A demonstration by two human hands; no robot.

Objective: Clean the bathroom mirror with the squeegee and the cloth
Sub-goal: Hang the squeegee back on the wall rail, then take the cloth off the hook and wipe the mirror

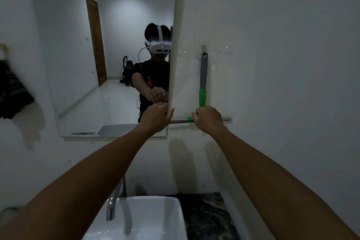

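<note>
The mirror (109, 60) hangs on the white wall and reflects a person wearing a white headset. My left hand (158, 118) is closed on the mirror's lower right edge. The squeegee (203, 76) hangs from a wall hook just right of the mirror, with a grey handle, a green grip and its blade lying level at the bottom. My right hand (209, 120) is curled around the green head of the squeegee, hiding the joint with the blade. A dark striped cloth (11, 93) hangs on the wall at the far left.
Below my arms, a white basin (140, 220) with a chrome tap (112, 207) stands on a dark marbled counter (206, 218). The mirror reflects a wooden door and a dark bag on the floor behind me. Bare white wall fills the right side.
</note>
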